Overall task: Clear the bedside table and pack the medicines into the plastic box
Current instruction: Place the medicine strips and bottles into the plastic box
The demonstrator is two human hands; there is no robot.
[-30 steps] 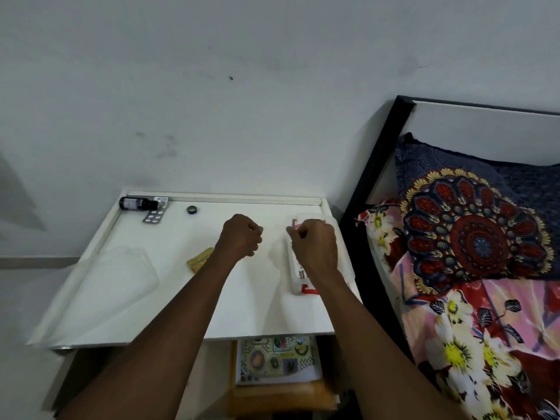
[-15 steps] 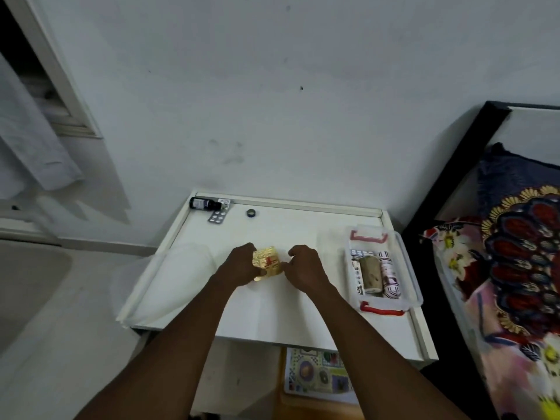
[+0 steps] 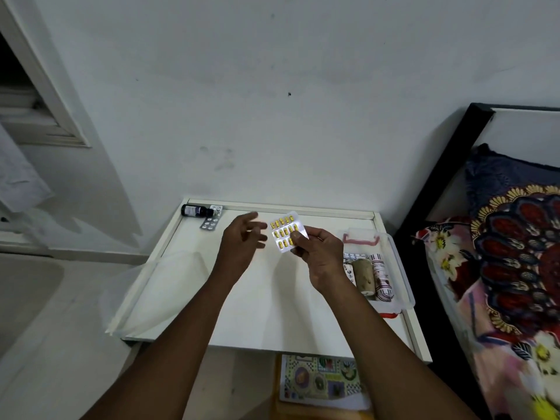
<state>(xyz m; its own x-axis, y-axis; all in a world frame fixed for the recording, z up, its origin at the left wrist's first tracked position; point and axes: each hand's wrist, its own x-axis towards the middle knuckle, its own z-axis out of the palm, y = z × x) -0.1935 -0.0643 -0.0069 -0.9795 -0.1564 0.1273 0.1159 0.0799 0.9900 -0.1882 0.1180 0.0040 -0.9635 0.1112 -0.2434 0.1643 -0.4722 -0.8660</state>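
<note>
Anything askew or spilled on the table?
No spill visible. The dark bottle lies on its side at the back left corner, beside a silver blister strip. The clear lid seems to overhang the left edge of the table.

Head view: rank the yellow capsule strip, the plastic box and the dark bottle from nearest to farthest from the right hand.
1. yellow capsule strip: pinched in the right hand itself, over the middle of the table.
2. plastic box: just to that hand's right, at the table's right edge.
3. dark bottle: lying in the back left corner, by the wall.
</note>
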